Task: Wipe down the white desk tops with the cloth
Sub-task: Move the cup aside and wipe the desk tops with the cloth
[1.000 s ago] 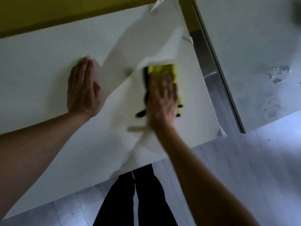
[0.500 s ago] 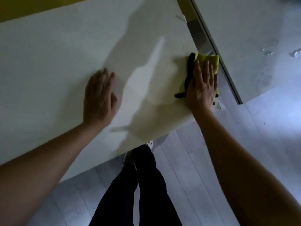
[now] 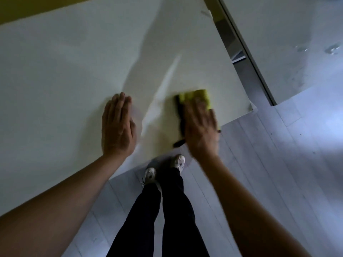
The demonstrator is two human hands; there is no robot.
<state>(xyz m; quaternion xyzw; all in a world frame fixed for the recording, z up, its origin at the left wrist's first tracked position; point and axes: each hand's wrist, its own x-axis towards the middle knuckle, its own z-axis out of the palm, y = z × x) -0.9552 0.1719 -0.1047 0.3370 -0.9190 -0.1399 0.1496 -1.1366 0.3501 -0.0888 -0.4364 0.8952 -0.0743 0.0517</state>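
A white desk top (image 3: pixel 65 71) fills the upper left of the head view. My right hand (image 3: pixel 201 127) lies flat with straight fingers on a yellow cloth with a black edge (image 3: pixel 200 95), pressing it onto the desk near the front edge; the hand is blurred. The cloth's near part is hidden under my palm. My left hand (image 3: pixel 117 127) rests flat on the desk to the left of the cloth, fingers straight and together. A second white desk top (image 3: pixel 289 34) lies to the right across a narrow gap.
A metal frame bar (image 3: pixel 241 58) shows in the gap between the two desks. Wet spots (image 3: pixel 332 50) sit on the right desk. My legs and white shoes (image 3: pixel 163 167) stand on a pale plank floor (image 3: pixel 278 164) at the desk's front edge.
My right hand has slid the cloth leftward and nearer, from the desk's right front corner toward the middle of the front edge. My left hand has stayed flat on the desk.
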